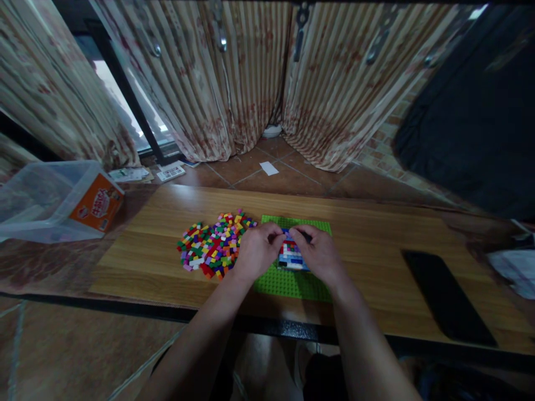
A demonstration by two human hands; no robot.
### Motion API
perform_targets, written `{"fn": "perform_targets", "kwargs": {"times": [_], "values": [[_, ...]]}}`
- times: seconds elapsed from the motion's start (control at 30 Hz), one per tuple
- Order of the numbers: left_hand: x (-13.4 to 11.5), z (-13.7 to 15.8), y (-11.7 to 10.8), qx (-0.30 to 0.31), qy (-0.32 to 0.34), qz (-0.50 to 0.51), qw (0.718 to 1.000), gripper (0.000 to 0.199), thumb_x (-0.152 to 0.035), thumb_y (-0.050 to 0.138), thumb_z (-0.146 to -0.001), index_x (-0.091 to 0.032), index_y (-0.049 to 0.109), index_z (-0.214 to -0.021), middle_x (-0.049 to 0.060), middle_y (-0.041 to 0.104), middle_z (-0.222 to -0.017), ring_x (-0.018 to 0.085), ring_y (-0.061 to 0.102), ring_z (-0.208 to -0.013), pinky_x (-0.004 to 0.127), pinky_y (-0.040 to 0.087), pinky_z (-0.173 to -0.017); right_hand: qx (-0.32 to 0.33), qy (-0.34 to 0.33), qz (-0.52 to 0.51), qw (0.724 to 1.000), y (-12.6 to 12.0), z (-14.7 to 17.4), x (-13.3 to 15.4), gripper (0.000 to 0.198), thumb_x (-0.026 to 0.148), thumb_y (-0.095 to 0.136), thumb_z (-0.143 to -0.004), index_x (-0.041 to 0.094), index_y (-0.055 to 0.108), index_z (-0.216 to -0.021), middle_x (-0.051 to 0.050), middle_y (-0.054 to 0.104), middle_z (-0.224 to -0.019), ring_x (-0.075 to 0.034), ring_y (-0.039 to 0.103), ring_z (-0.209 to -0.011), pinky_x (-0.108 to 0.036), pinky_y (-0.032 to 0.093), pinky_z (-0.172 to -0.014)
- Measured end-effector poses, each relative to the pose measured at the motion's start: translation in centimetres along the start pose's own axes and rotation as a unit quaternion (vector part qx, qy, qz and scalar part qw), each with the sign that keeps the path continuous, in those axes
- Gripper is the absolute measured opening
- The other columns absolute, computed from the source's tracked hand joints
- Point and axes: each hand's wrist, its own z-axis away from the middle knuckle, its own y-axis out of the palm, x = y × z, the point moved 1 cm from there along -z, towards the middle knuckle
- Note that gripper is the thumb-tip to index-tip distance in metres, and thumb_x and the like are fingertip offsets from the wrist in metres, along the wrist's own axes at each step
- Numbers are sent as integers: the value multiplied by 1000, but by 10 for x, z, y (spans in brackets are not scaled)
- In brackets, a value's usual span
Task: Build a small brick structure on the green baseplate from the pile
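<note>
A small block of toy bricks point(291, 259), in white, light blue, dark blue and red, sits over the green studded baseplate point(288, 284). My left hand point(261, 248) is at its left far side, thumb and fingers bent into a pinch. On the opposite side, my right hand point(318, 250) curls its thumb and fingers against the far right part of the block. The fingertips of both hands nearly meet at the far edge. Whatever sits between them is hidden or too small to make out. Left of my left hand spreads a pile of loose coloured bricks point(215, 245).
A wooden table point(371, 234) bears all this. A black flat object point(445, 295) lies at its right end. A clear plastic bin point(45, 195) with an orange label stands at the left. Behind the table are striped curtains point(246, 78) and a tiled floor with a white paper point(268, 168).
</note>
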Motion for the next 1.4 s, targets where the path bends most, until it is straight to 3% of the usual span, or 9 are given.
{"fn": "perform_targets", "kwargs": {"times": [0.33, 0.63, 1.03, 1.23, 1.4], "values": [[1, 4, -1, 11, -21, 45, 999, 16, -19, 54, -86, -17, 69, -82, 1, 68, -72, 12, 61, -64, 23, 45, -62, -12, 8, 4, 1000, 3, -2, -1, 35, 46, 53, -88, 19, 75, -95, -10, 75, -96, -23, 67, -85, -36, 49, -78], [2, 0, 1, 14, -85, 104, 991, 25, -28, 54, -88, -15, 65, -70, -1, 59, -61, 11, 51, -57, 22, 38, -55, -20, 35, -7, 999, 4, -3, -1, 33, 46, 57, -85, 20, 76, -91, -8, 76, -91, -23, 68, -81, -35, 48, -75], [4, 3, 2, 13, -61, 81, 995, 20, -22, 53, -87, -16, 67, -74, 0, 64, -67, 12, 56, -61, 22, 40, -59, -27, 54, -15, 998, 8, -5, -2, 30, 46, 61, -82, 20, 76, -85, -6, 76, -82, -22, 67, -75, -33, 46, -69], [19, -1, -19, -12, -46, 55, 997, 19, -18, 51, -86, -16, 67, -76, -1, 63, -65, 11, 56, -59, 22, 41, -58, -21, 61, -34, 997, 8, -4, -3, 30, 46, 60, -82, 20, 76, -86, -5, 75, -82, -21, 66, -74, -32, 46, -69], [41, -6, -47, -51, -45, 47, 997, 17, -15, 52, -85, -17, 68, -85, 2, 71, -76, 14, 64, -70, 25, 50, -68, -12, 70, -24, 997, 5, -1, 0, 35, 49, 56, -84, 21, 75, -88, -5, 75, -81, -20, 66, -73, -32, 46, -69]]}}
